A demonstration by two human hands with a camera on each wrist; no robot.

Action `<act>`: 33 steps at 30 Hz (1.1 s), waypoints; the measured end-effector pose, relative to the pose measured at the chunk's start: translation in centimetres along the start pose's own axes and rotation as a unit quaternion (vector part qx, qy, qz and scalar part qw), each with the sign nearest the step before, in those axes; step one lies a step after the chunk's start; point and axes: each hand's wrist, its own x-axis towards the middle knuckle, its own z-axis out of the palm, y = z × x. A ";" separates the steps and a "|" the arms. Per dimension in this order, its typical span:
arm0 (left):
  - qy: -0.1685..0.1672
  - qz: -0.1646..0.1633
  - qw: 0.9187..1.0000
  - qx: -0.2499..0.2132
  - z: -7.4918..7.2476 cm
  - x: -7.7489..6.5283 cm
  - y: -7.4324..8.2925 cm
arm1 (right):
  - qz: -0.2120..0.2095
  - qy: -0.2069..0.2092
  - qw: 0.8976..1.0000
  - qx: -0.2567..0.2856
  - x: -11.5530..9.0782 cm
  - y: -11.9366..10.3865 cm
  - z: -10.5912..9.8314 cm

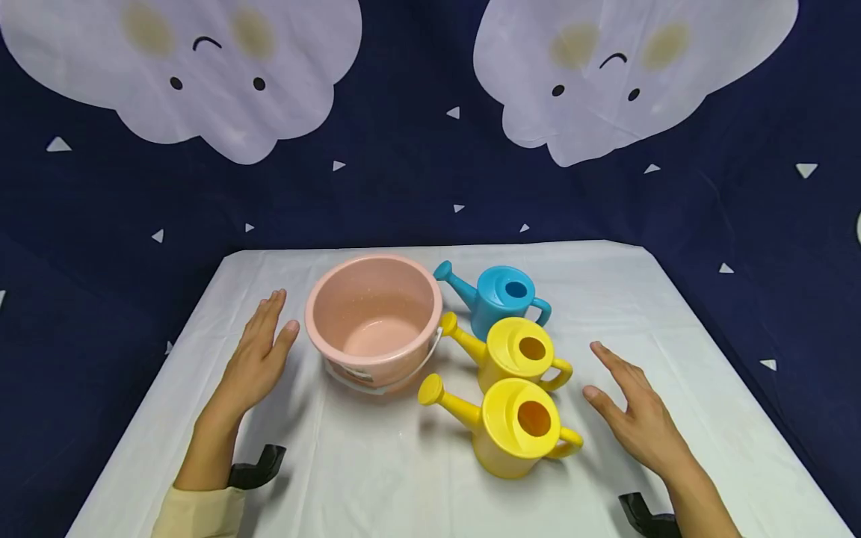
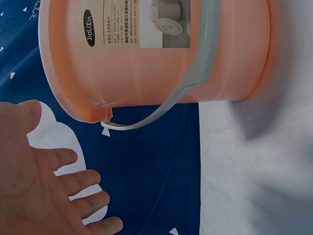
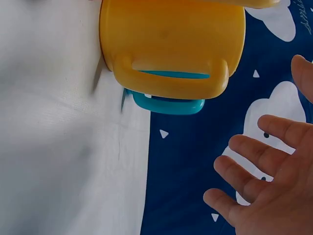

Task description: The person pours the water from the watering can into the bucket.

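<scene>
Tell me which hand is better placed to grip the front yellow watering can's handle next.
Probably the right hand: it is open, empty and nearer the handle of the front watering can. The left hand is on the spout side, beside the bucket.

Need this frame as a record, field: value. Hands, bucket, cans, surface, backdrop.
left hand: fingers extended, left of bucket, not touching
right hand: fingers spread, right of the yellow cans, not touching
bucket: pink, upright, pale handle lowered, label on side
cans: three watering cans, upright, near-to-far row right of bucket
can order: near yellow can, middle yellow can, far blue can
spouts: toward bucket side
surface: table, white covering
backdrop: navy cloth, white clouds and triangles
</scene>
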 end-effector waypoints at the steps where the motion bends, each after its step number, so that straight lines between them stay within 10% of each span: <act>1: 0.000 0.000 1.000 -0.002 0.0 0.1 0.0 | 0.002 0.002 1.000 0.002 0.0 0.0 0.0; 33: 0.011 0.015 1.000 -0.019 0.7 1.6 0.8 | -0.058 0.044 0.994 0.087 -2.9 0.1 1.6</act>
